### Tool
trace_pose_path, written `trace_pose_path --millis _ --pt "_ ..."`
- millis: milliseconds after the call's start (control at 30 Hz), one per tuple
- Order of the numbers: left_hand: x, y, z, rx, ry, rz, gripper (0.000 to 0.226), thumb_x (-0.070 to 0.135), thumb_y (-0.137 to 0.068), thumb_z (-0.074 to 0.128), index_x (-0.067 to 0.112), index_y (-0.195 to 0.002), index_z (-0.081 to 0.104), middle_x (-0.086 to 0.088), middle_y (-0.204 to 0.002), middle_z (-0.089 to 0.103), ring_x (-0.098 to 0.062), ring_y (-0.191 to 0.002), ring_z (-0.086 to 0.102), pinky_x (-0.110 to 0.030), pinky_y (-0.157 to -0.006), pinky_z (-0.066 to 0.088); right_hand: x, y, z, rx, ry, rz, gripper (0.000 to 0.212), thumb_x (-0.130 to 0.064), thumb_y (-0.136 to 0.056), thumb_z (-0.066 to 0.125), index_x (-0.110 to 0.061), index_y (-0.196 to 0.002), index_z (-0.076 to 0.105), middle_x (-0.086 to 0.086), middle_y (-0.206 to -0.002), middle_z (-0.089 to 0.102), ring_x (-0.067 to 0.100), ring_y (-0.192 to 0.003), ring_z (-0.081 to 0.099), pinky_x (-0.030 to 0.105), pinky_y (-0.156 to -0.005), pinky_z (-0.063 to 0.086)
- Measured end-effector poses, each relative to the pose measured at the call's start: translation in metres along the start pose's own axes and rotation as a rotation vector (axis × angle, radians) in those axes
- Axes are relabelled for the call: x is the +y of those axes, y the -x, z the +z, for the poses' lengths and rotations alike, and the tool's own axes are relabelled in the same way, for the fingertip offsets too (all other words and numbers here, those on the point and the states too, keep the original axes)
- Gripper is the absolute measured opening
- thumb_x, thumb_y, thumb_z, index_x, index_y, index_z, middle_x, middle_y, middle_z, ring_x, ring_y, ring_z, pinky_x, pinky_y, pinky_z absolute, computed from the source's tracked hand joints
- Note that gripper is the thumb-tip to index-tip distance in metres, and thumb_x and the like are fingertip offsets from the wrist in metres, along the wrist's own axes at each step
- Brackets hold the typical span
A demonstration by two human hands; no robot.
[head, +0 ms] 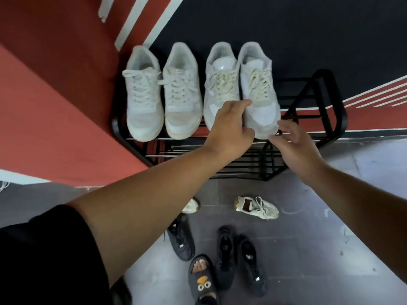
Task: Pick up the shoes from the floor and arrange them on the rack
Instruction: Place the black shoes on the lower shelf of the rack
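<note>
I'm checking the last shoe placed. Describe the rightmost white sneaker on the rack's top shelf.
The rightmost white lace-up sneaker is pale grey-white with cream laces and a grey lining. It sits flat on the black metal rack, toe toward the camera, pressed against its twin. The left hand touches its toe; the right hand hovers open nearby.

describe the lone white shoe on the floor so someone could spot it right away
Start at the black metal shoe rack, then drop to the grey tiled floor before it. The white lace-up sneaker lies there on its side, dark red lining showing, unlike the black sneakers nearby.
</note>
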State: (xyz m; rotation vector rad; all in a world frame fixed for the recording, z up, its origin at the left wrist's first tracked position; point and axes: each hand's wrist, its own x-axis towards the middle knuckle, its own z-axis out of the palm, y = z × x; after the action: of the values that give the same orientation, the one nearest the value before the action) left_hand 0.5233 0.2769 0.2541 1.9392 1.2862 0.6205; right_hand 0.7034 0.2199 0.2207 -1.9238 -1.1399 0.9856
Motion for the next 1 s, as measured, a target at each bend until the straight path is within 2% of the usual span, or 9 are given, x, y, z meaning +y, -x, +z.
trace_pose_path --millis 100,200,400,500,567,633,733,833,1000 --pt "-0.014 0.041 -0.014 0.005 0.001 -0.047 0.059 0.013 -0.085 0.062 0.015 -0.143 0.049 -0.006 -0.137 0.049 -0.020 -0.129 0.048 -0.023 -0.104 0.037 0.007 0.037 0.012 -0.028 -0.013 0.022 0.064 -0.054 -0.075 0.063 -0.034 -0.135 0.053 -0.014 -0.132 0.059 0.010 -0.116 0.060 0.036 -0.093 0.050" --pt "-0.035 0.084 -0.020 0.004 0.008 -0.146 0.061 0.017 -0.084 0.061 0.019 -0.143 0.049 -0.003 -0.138 0.047 -0.017 -0.128 0.049 -0.021 -0.102 0.039 0.015 0.067 0.031 -0.090 -0.053 0.047 0.056 -0.055 -0.073 0.064 -0.038 -0.126 0.058 -0.016 -0.123 0.062 0.007 -0.106 0.064 0.030 -0.081 0.048" --pt "-0.086 0.188 -0.037 0.103 -0.001 -0.440 0.066 0.022 -0.083 0.064 0.024 -0.146 0.044 -0.003 -0.139 0.046 -0.022 -0.127 0.051 -0.031 -0.105 0.043 0.026 0.128 0.094 -0.326 -0.044 0.060 0.028 -0.037 -0.089 0.067 -0.033 -0.117 0.062 -0.008 -0.117 0.068 0.009 -0.096 0.065 0.035 -0.085 0.054" --pt "-0.119 0.240 -0.053 0.130 -0.003 -0.568 0.062 0.022 -0.084 0.064 0.025 -0.144 0.046 -0.003 -0.137 0.047 -0.024 -0.124 0.052 -0.026 -0.096 0.041 0.023 0.160 0.132 -0.448 0.021 0.070 0.025 -0.037 -0.090 0.067 -0.032 -0.115 0.063 -0.009 -0.115 0.069 0.011 -0.099 0.065 0.042 -0.093 0.054" --pt "-0.146 0.275 -0.067 0.151 -0.005 -0.650 0.057 0.022 -0.084 0.065 0.025 -0.138 0.050 -0.003 -0.130 0.048 -0.027 -0.118 0.056 -0.031 -0.092 0.046 0.021 0.183 0.164 -0.497 0.059 0.077 0.024 -0.037 -0.091 0.067 -0.031 -0.114 0.064 -0.009 -0.112 0.070 0.014 -0.099 0.066 0.045 -0.093 0.054" --pt "-0.180 0.306 -0.084 0.175 0.011 -0.737 0.055 0.022 -0.085 0.066 0.023 -0.137 0.052 -0.006 -0.132 0.049 -0.031 -0.116 0.057 -0.039 -0.096 0.050 0.021 0.203 0.198 -0.556 0.081 0.096 0.022 -0.037 -0.091 0.067 -0.031 -0.112 0.065 -0.008 -0.111 0.071 0.016 -0.102 0.066 0.046 -0.094 0.054" --pt "-0.246 0.358 -0.111 0.215 0.036 -0.897 0.058 0.022 -0.087 0.066 0.019 -0.143 0.050 -0.013 -0.142 0.049 -0.033 -0.126 0.054 -0.036 -0.107 0.044 0.023 0.234 0.259 -0.648 0.120 0.144 0.025 -0.034 -0.092 0.067 -0.026 -0.116 0.066 -0.004 -0.112 0.070 0.016 -0.103 0.066 0.039 -0.094 0.052" --pt "-0.317 0.419 -0.136 0.250 0.077 -1.081 0.058 0.026 -0.089 0.066 0.019 -0.144 0.049 -0.014 -0.145 0.050 -0.031 -0.129 0.054 -0.032 -0.106 0.041 0.029 0.263 0.327 -0.699 0.162 0.197 0.029 -0.031 -0.093 0.066 -0.020 -0.120 0.064 0.000 -0.113 0.068 0.017 -0.101 0.066 0.038 -0.091 0.052" --pt "-0.426 0.517 -0.145 0.252 0.142 -1.259 0.058 0.027 -0.088 0.065 0.017 -0.144 0.049 -0.017 -0.143 0.052 -0.035 -0.125 0.057 -0.039 -0.106 0.047 0.059 0.306 0.451 -0.799 0.264 0.234 0.028 -0.032 -0.094 0.066 -0.019 -0.118 0.063 0.002 -0.111 0.068 0.020 -0.103 0.065 0.043 -0.097 0.051"
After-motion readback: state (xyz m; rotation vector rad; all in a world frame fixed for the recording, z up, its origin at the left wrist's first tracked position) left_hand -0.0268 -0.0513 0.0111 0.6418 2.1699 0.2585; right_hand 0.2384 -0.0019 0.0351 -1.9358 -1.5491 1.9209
